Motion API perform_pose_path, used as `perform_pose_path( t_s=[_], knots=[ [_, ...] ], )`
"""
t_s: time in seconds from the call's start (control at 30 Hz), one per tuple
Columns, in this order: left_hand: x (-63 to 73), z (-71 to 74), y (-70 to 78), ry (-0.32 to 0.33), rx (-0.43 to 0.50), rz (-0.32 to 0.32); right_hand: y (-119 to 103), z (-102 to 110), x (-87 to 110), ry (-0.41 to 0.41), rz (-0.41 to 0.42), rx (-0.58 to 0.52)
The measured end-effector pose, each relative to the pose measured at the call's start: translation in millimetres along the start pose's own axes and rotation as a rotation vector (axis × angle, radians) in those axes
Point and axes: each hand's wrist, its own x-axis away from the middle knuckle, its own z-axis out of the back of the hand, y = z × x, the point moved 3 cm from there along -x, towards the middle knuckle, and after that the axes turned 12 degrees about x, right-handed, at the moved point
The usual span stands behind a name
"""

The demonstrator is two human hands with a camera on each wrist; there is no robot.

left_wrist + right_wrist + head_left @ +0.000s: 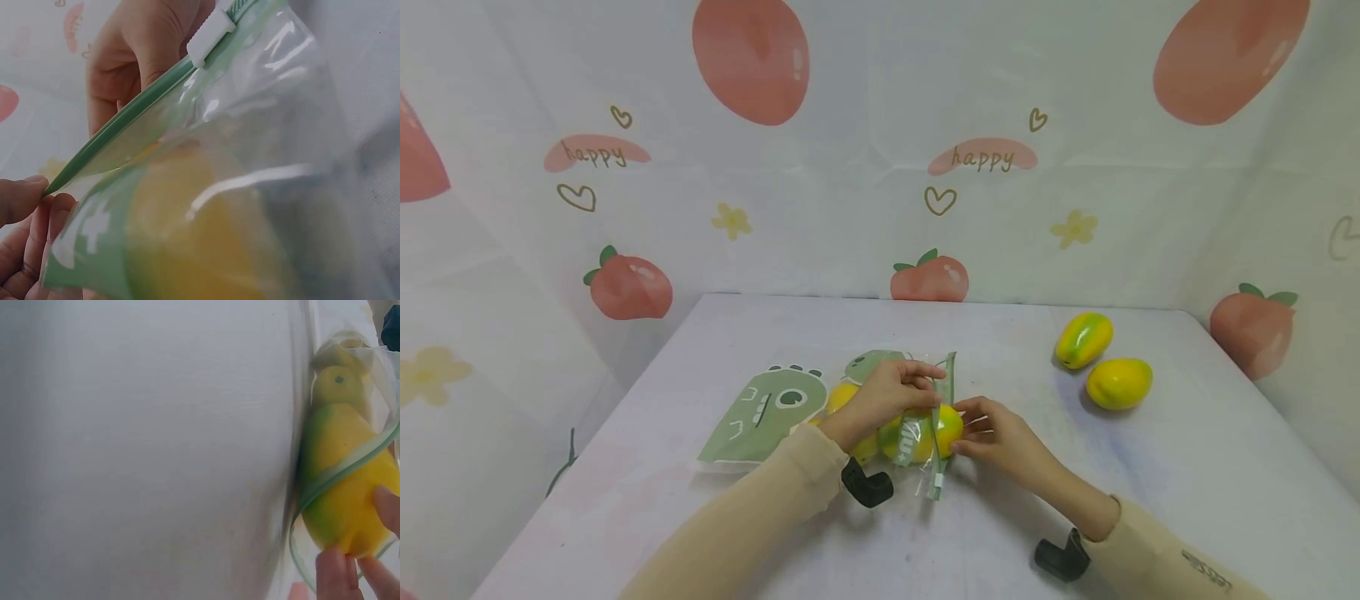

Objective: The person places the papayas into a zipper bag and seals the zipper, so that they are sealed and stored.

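Head view forward and down over the table (pixel 1000 350), wrist views close, all sharing the fruit-filled bag (pixel 907 442)

And we're in a draped, set-like corner, room type impossible to tell: here's a pale desk (pixel 1210 467), creased cloth (pixel 865 100) hanging behind it and at both its sides, printed with peaches (pixel 631 287), yellow flowers (pixel 731 221) and "happy"!
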Motion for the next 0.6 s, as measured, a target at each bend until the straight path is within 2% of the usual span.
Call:
perform_pose_path(
  t_s=[0.33, 0.6],
  knots=[
    [-1.3, 1.2, -0.5, -0.004, -0.018, -0.009, -4.7, -1.9, -5.7, -0.035, 0.008, -0.007],
    [-1.8, 1.0, -2.0, 0.0, -0.016, -0.01, -6.4, -1.9, -6.1, -0.087, 0.042, -0.075]
  ],
)
